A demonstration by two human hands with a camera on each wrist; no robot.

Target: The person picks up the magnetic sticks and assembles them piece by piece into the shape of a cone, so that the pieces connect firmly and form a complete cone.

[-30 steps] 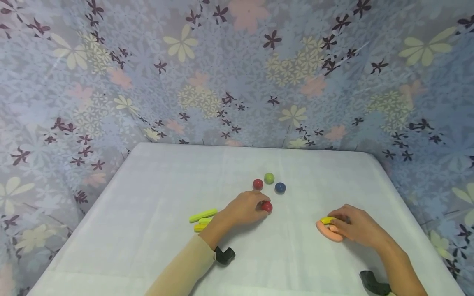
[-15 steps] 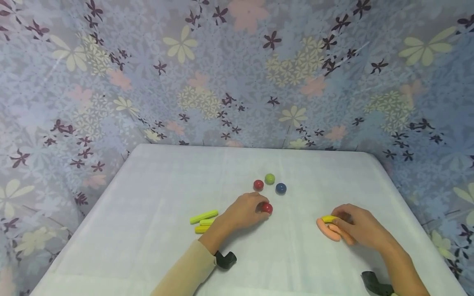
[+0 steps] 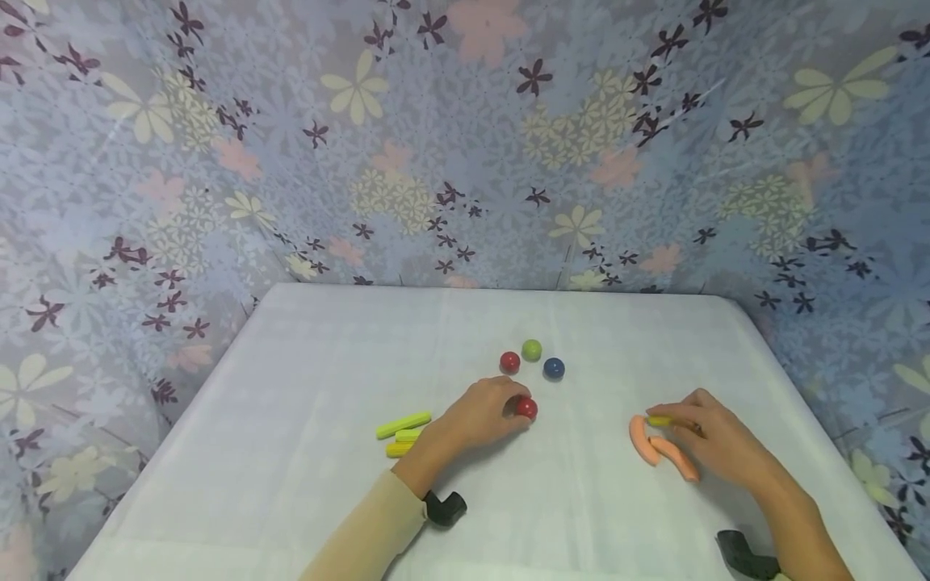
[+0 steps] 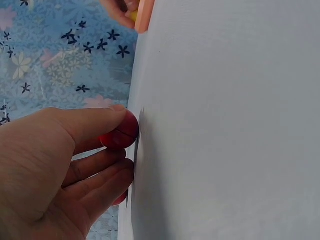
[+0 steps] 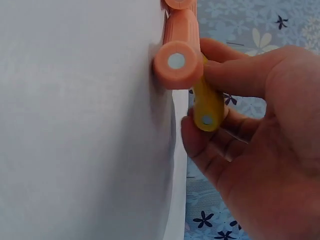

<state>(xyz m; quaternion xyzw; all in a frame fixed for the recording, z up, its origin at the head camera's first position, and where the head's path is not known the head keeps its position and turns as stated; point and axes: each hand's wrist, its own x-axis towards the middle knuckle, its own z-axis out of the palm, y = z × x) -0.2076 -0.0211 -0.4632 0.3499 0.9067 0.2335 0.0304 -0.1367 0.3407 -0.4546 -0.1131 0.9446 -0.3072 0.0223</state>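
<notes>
On the white-covered table, my left hand point(image 3: 478, 413) holds a red ball point(image 3: 528, 409) between thumb and fingers. The left wrist view shows the thumb on that red ball point(image 4: 121, 130), which has a dark seam. At the right, my right hand point(image 3: 719, 432) pinches a short yellow curved rod point(image 3: 659, 421); in the right wrist view the yellow rod point(image 5: 207, 102) has a metallic disc at its end. Two orange curved rods, one on the left point(image 3: 643, 440) and one on the right point(image 3: 676, 460), lie close beside my right fingers.
Past my left hand lie another red ball point(image 3: 510, 362), a green ball point(image 3: 532, 349) and a blue ball point(image 3: 555, 369). Several straight yellow-green rods point(image 3: 404, 424) lie left of my left wrist, partly hidden by it. Floral cloth point(image 3: 465, 145) hangs behind the table point(image 3: 349, 323).
My right hand has lifted the yellow curved rod and turned it away from the orange ones. The orange rods have shifted and now lie more exposed. My left hand keeps its hold on the red ball.
</notes>
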